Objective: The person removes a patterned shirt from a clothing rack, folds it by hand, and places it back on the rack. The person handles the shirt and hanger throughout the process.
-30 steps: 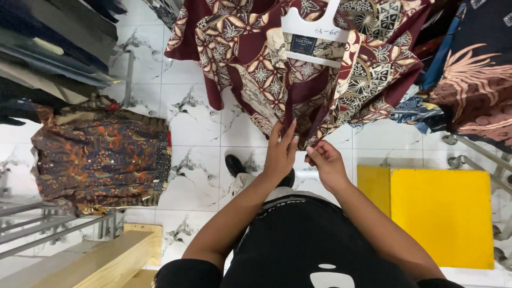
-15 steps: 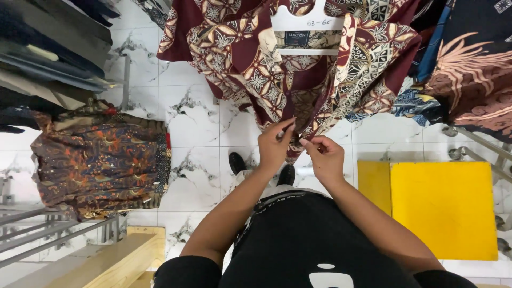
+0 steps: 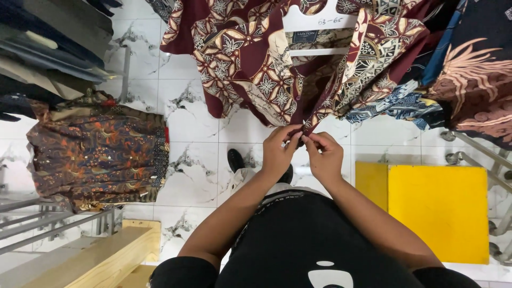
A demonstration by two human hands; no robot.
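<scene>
A maroon batik shirt (image 3: 256, 69) with cream and brown flower patterns hangs on a white hanger (image 3: 320, 24) in front of me. My left hand (image 3: 278, 152) and my right hand (image 3: 325, 156) meet at the lower front edge of the shirt, fingertips pinching the two front panels together near the bottom hem. Both hands are closed on the fabric, thumbs and forefingers close to each other. What lies between the fingertips is too small to tell.
More patterned shirts (image 3: 469, 69) hang to the right, and a dark orange-patterned garment (image 3: 96, 154) hangs at the left on a metal rack (image 3: 53, 229). A yellow box (image 3: 437, 208) stands on the marble-tiled floor at the right. A wooden bench (image 3: 101, 261) sits lower left.
The view has shifted so the shirt sits lower. Both hands have risen slightly and drawn closer together on the shirt's front edge.
</scene>
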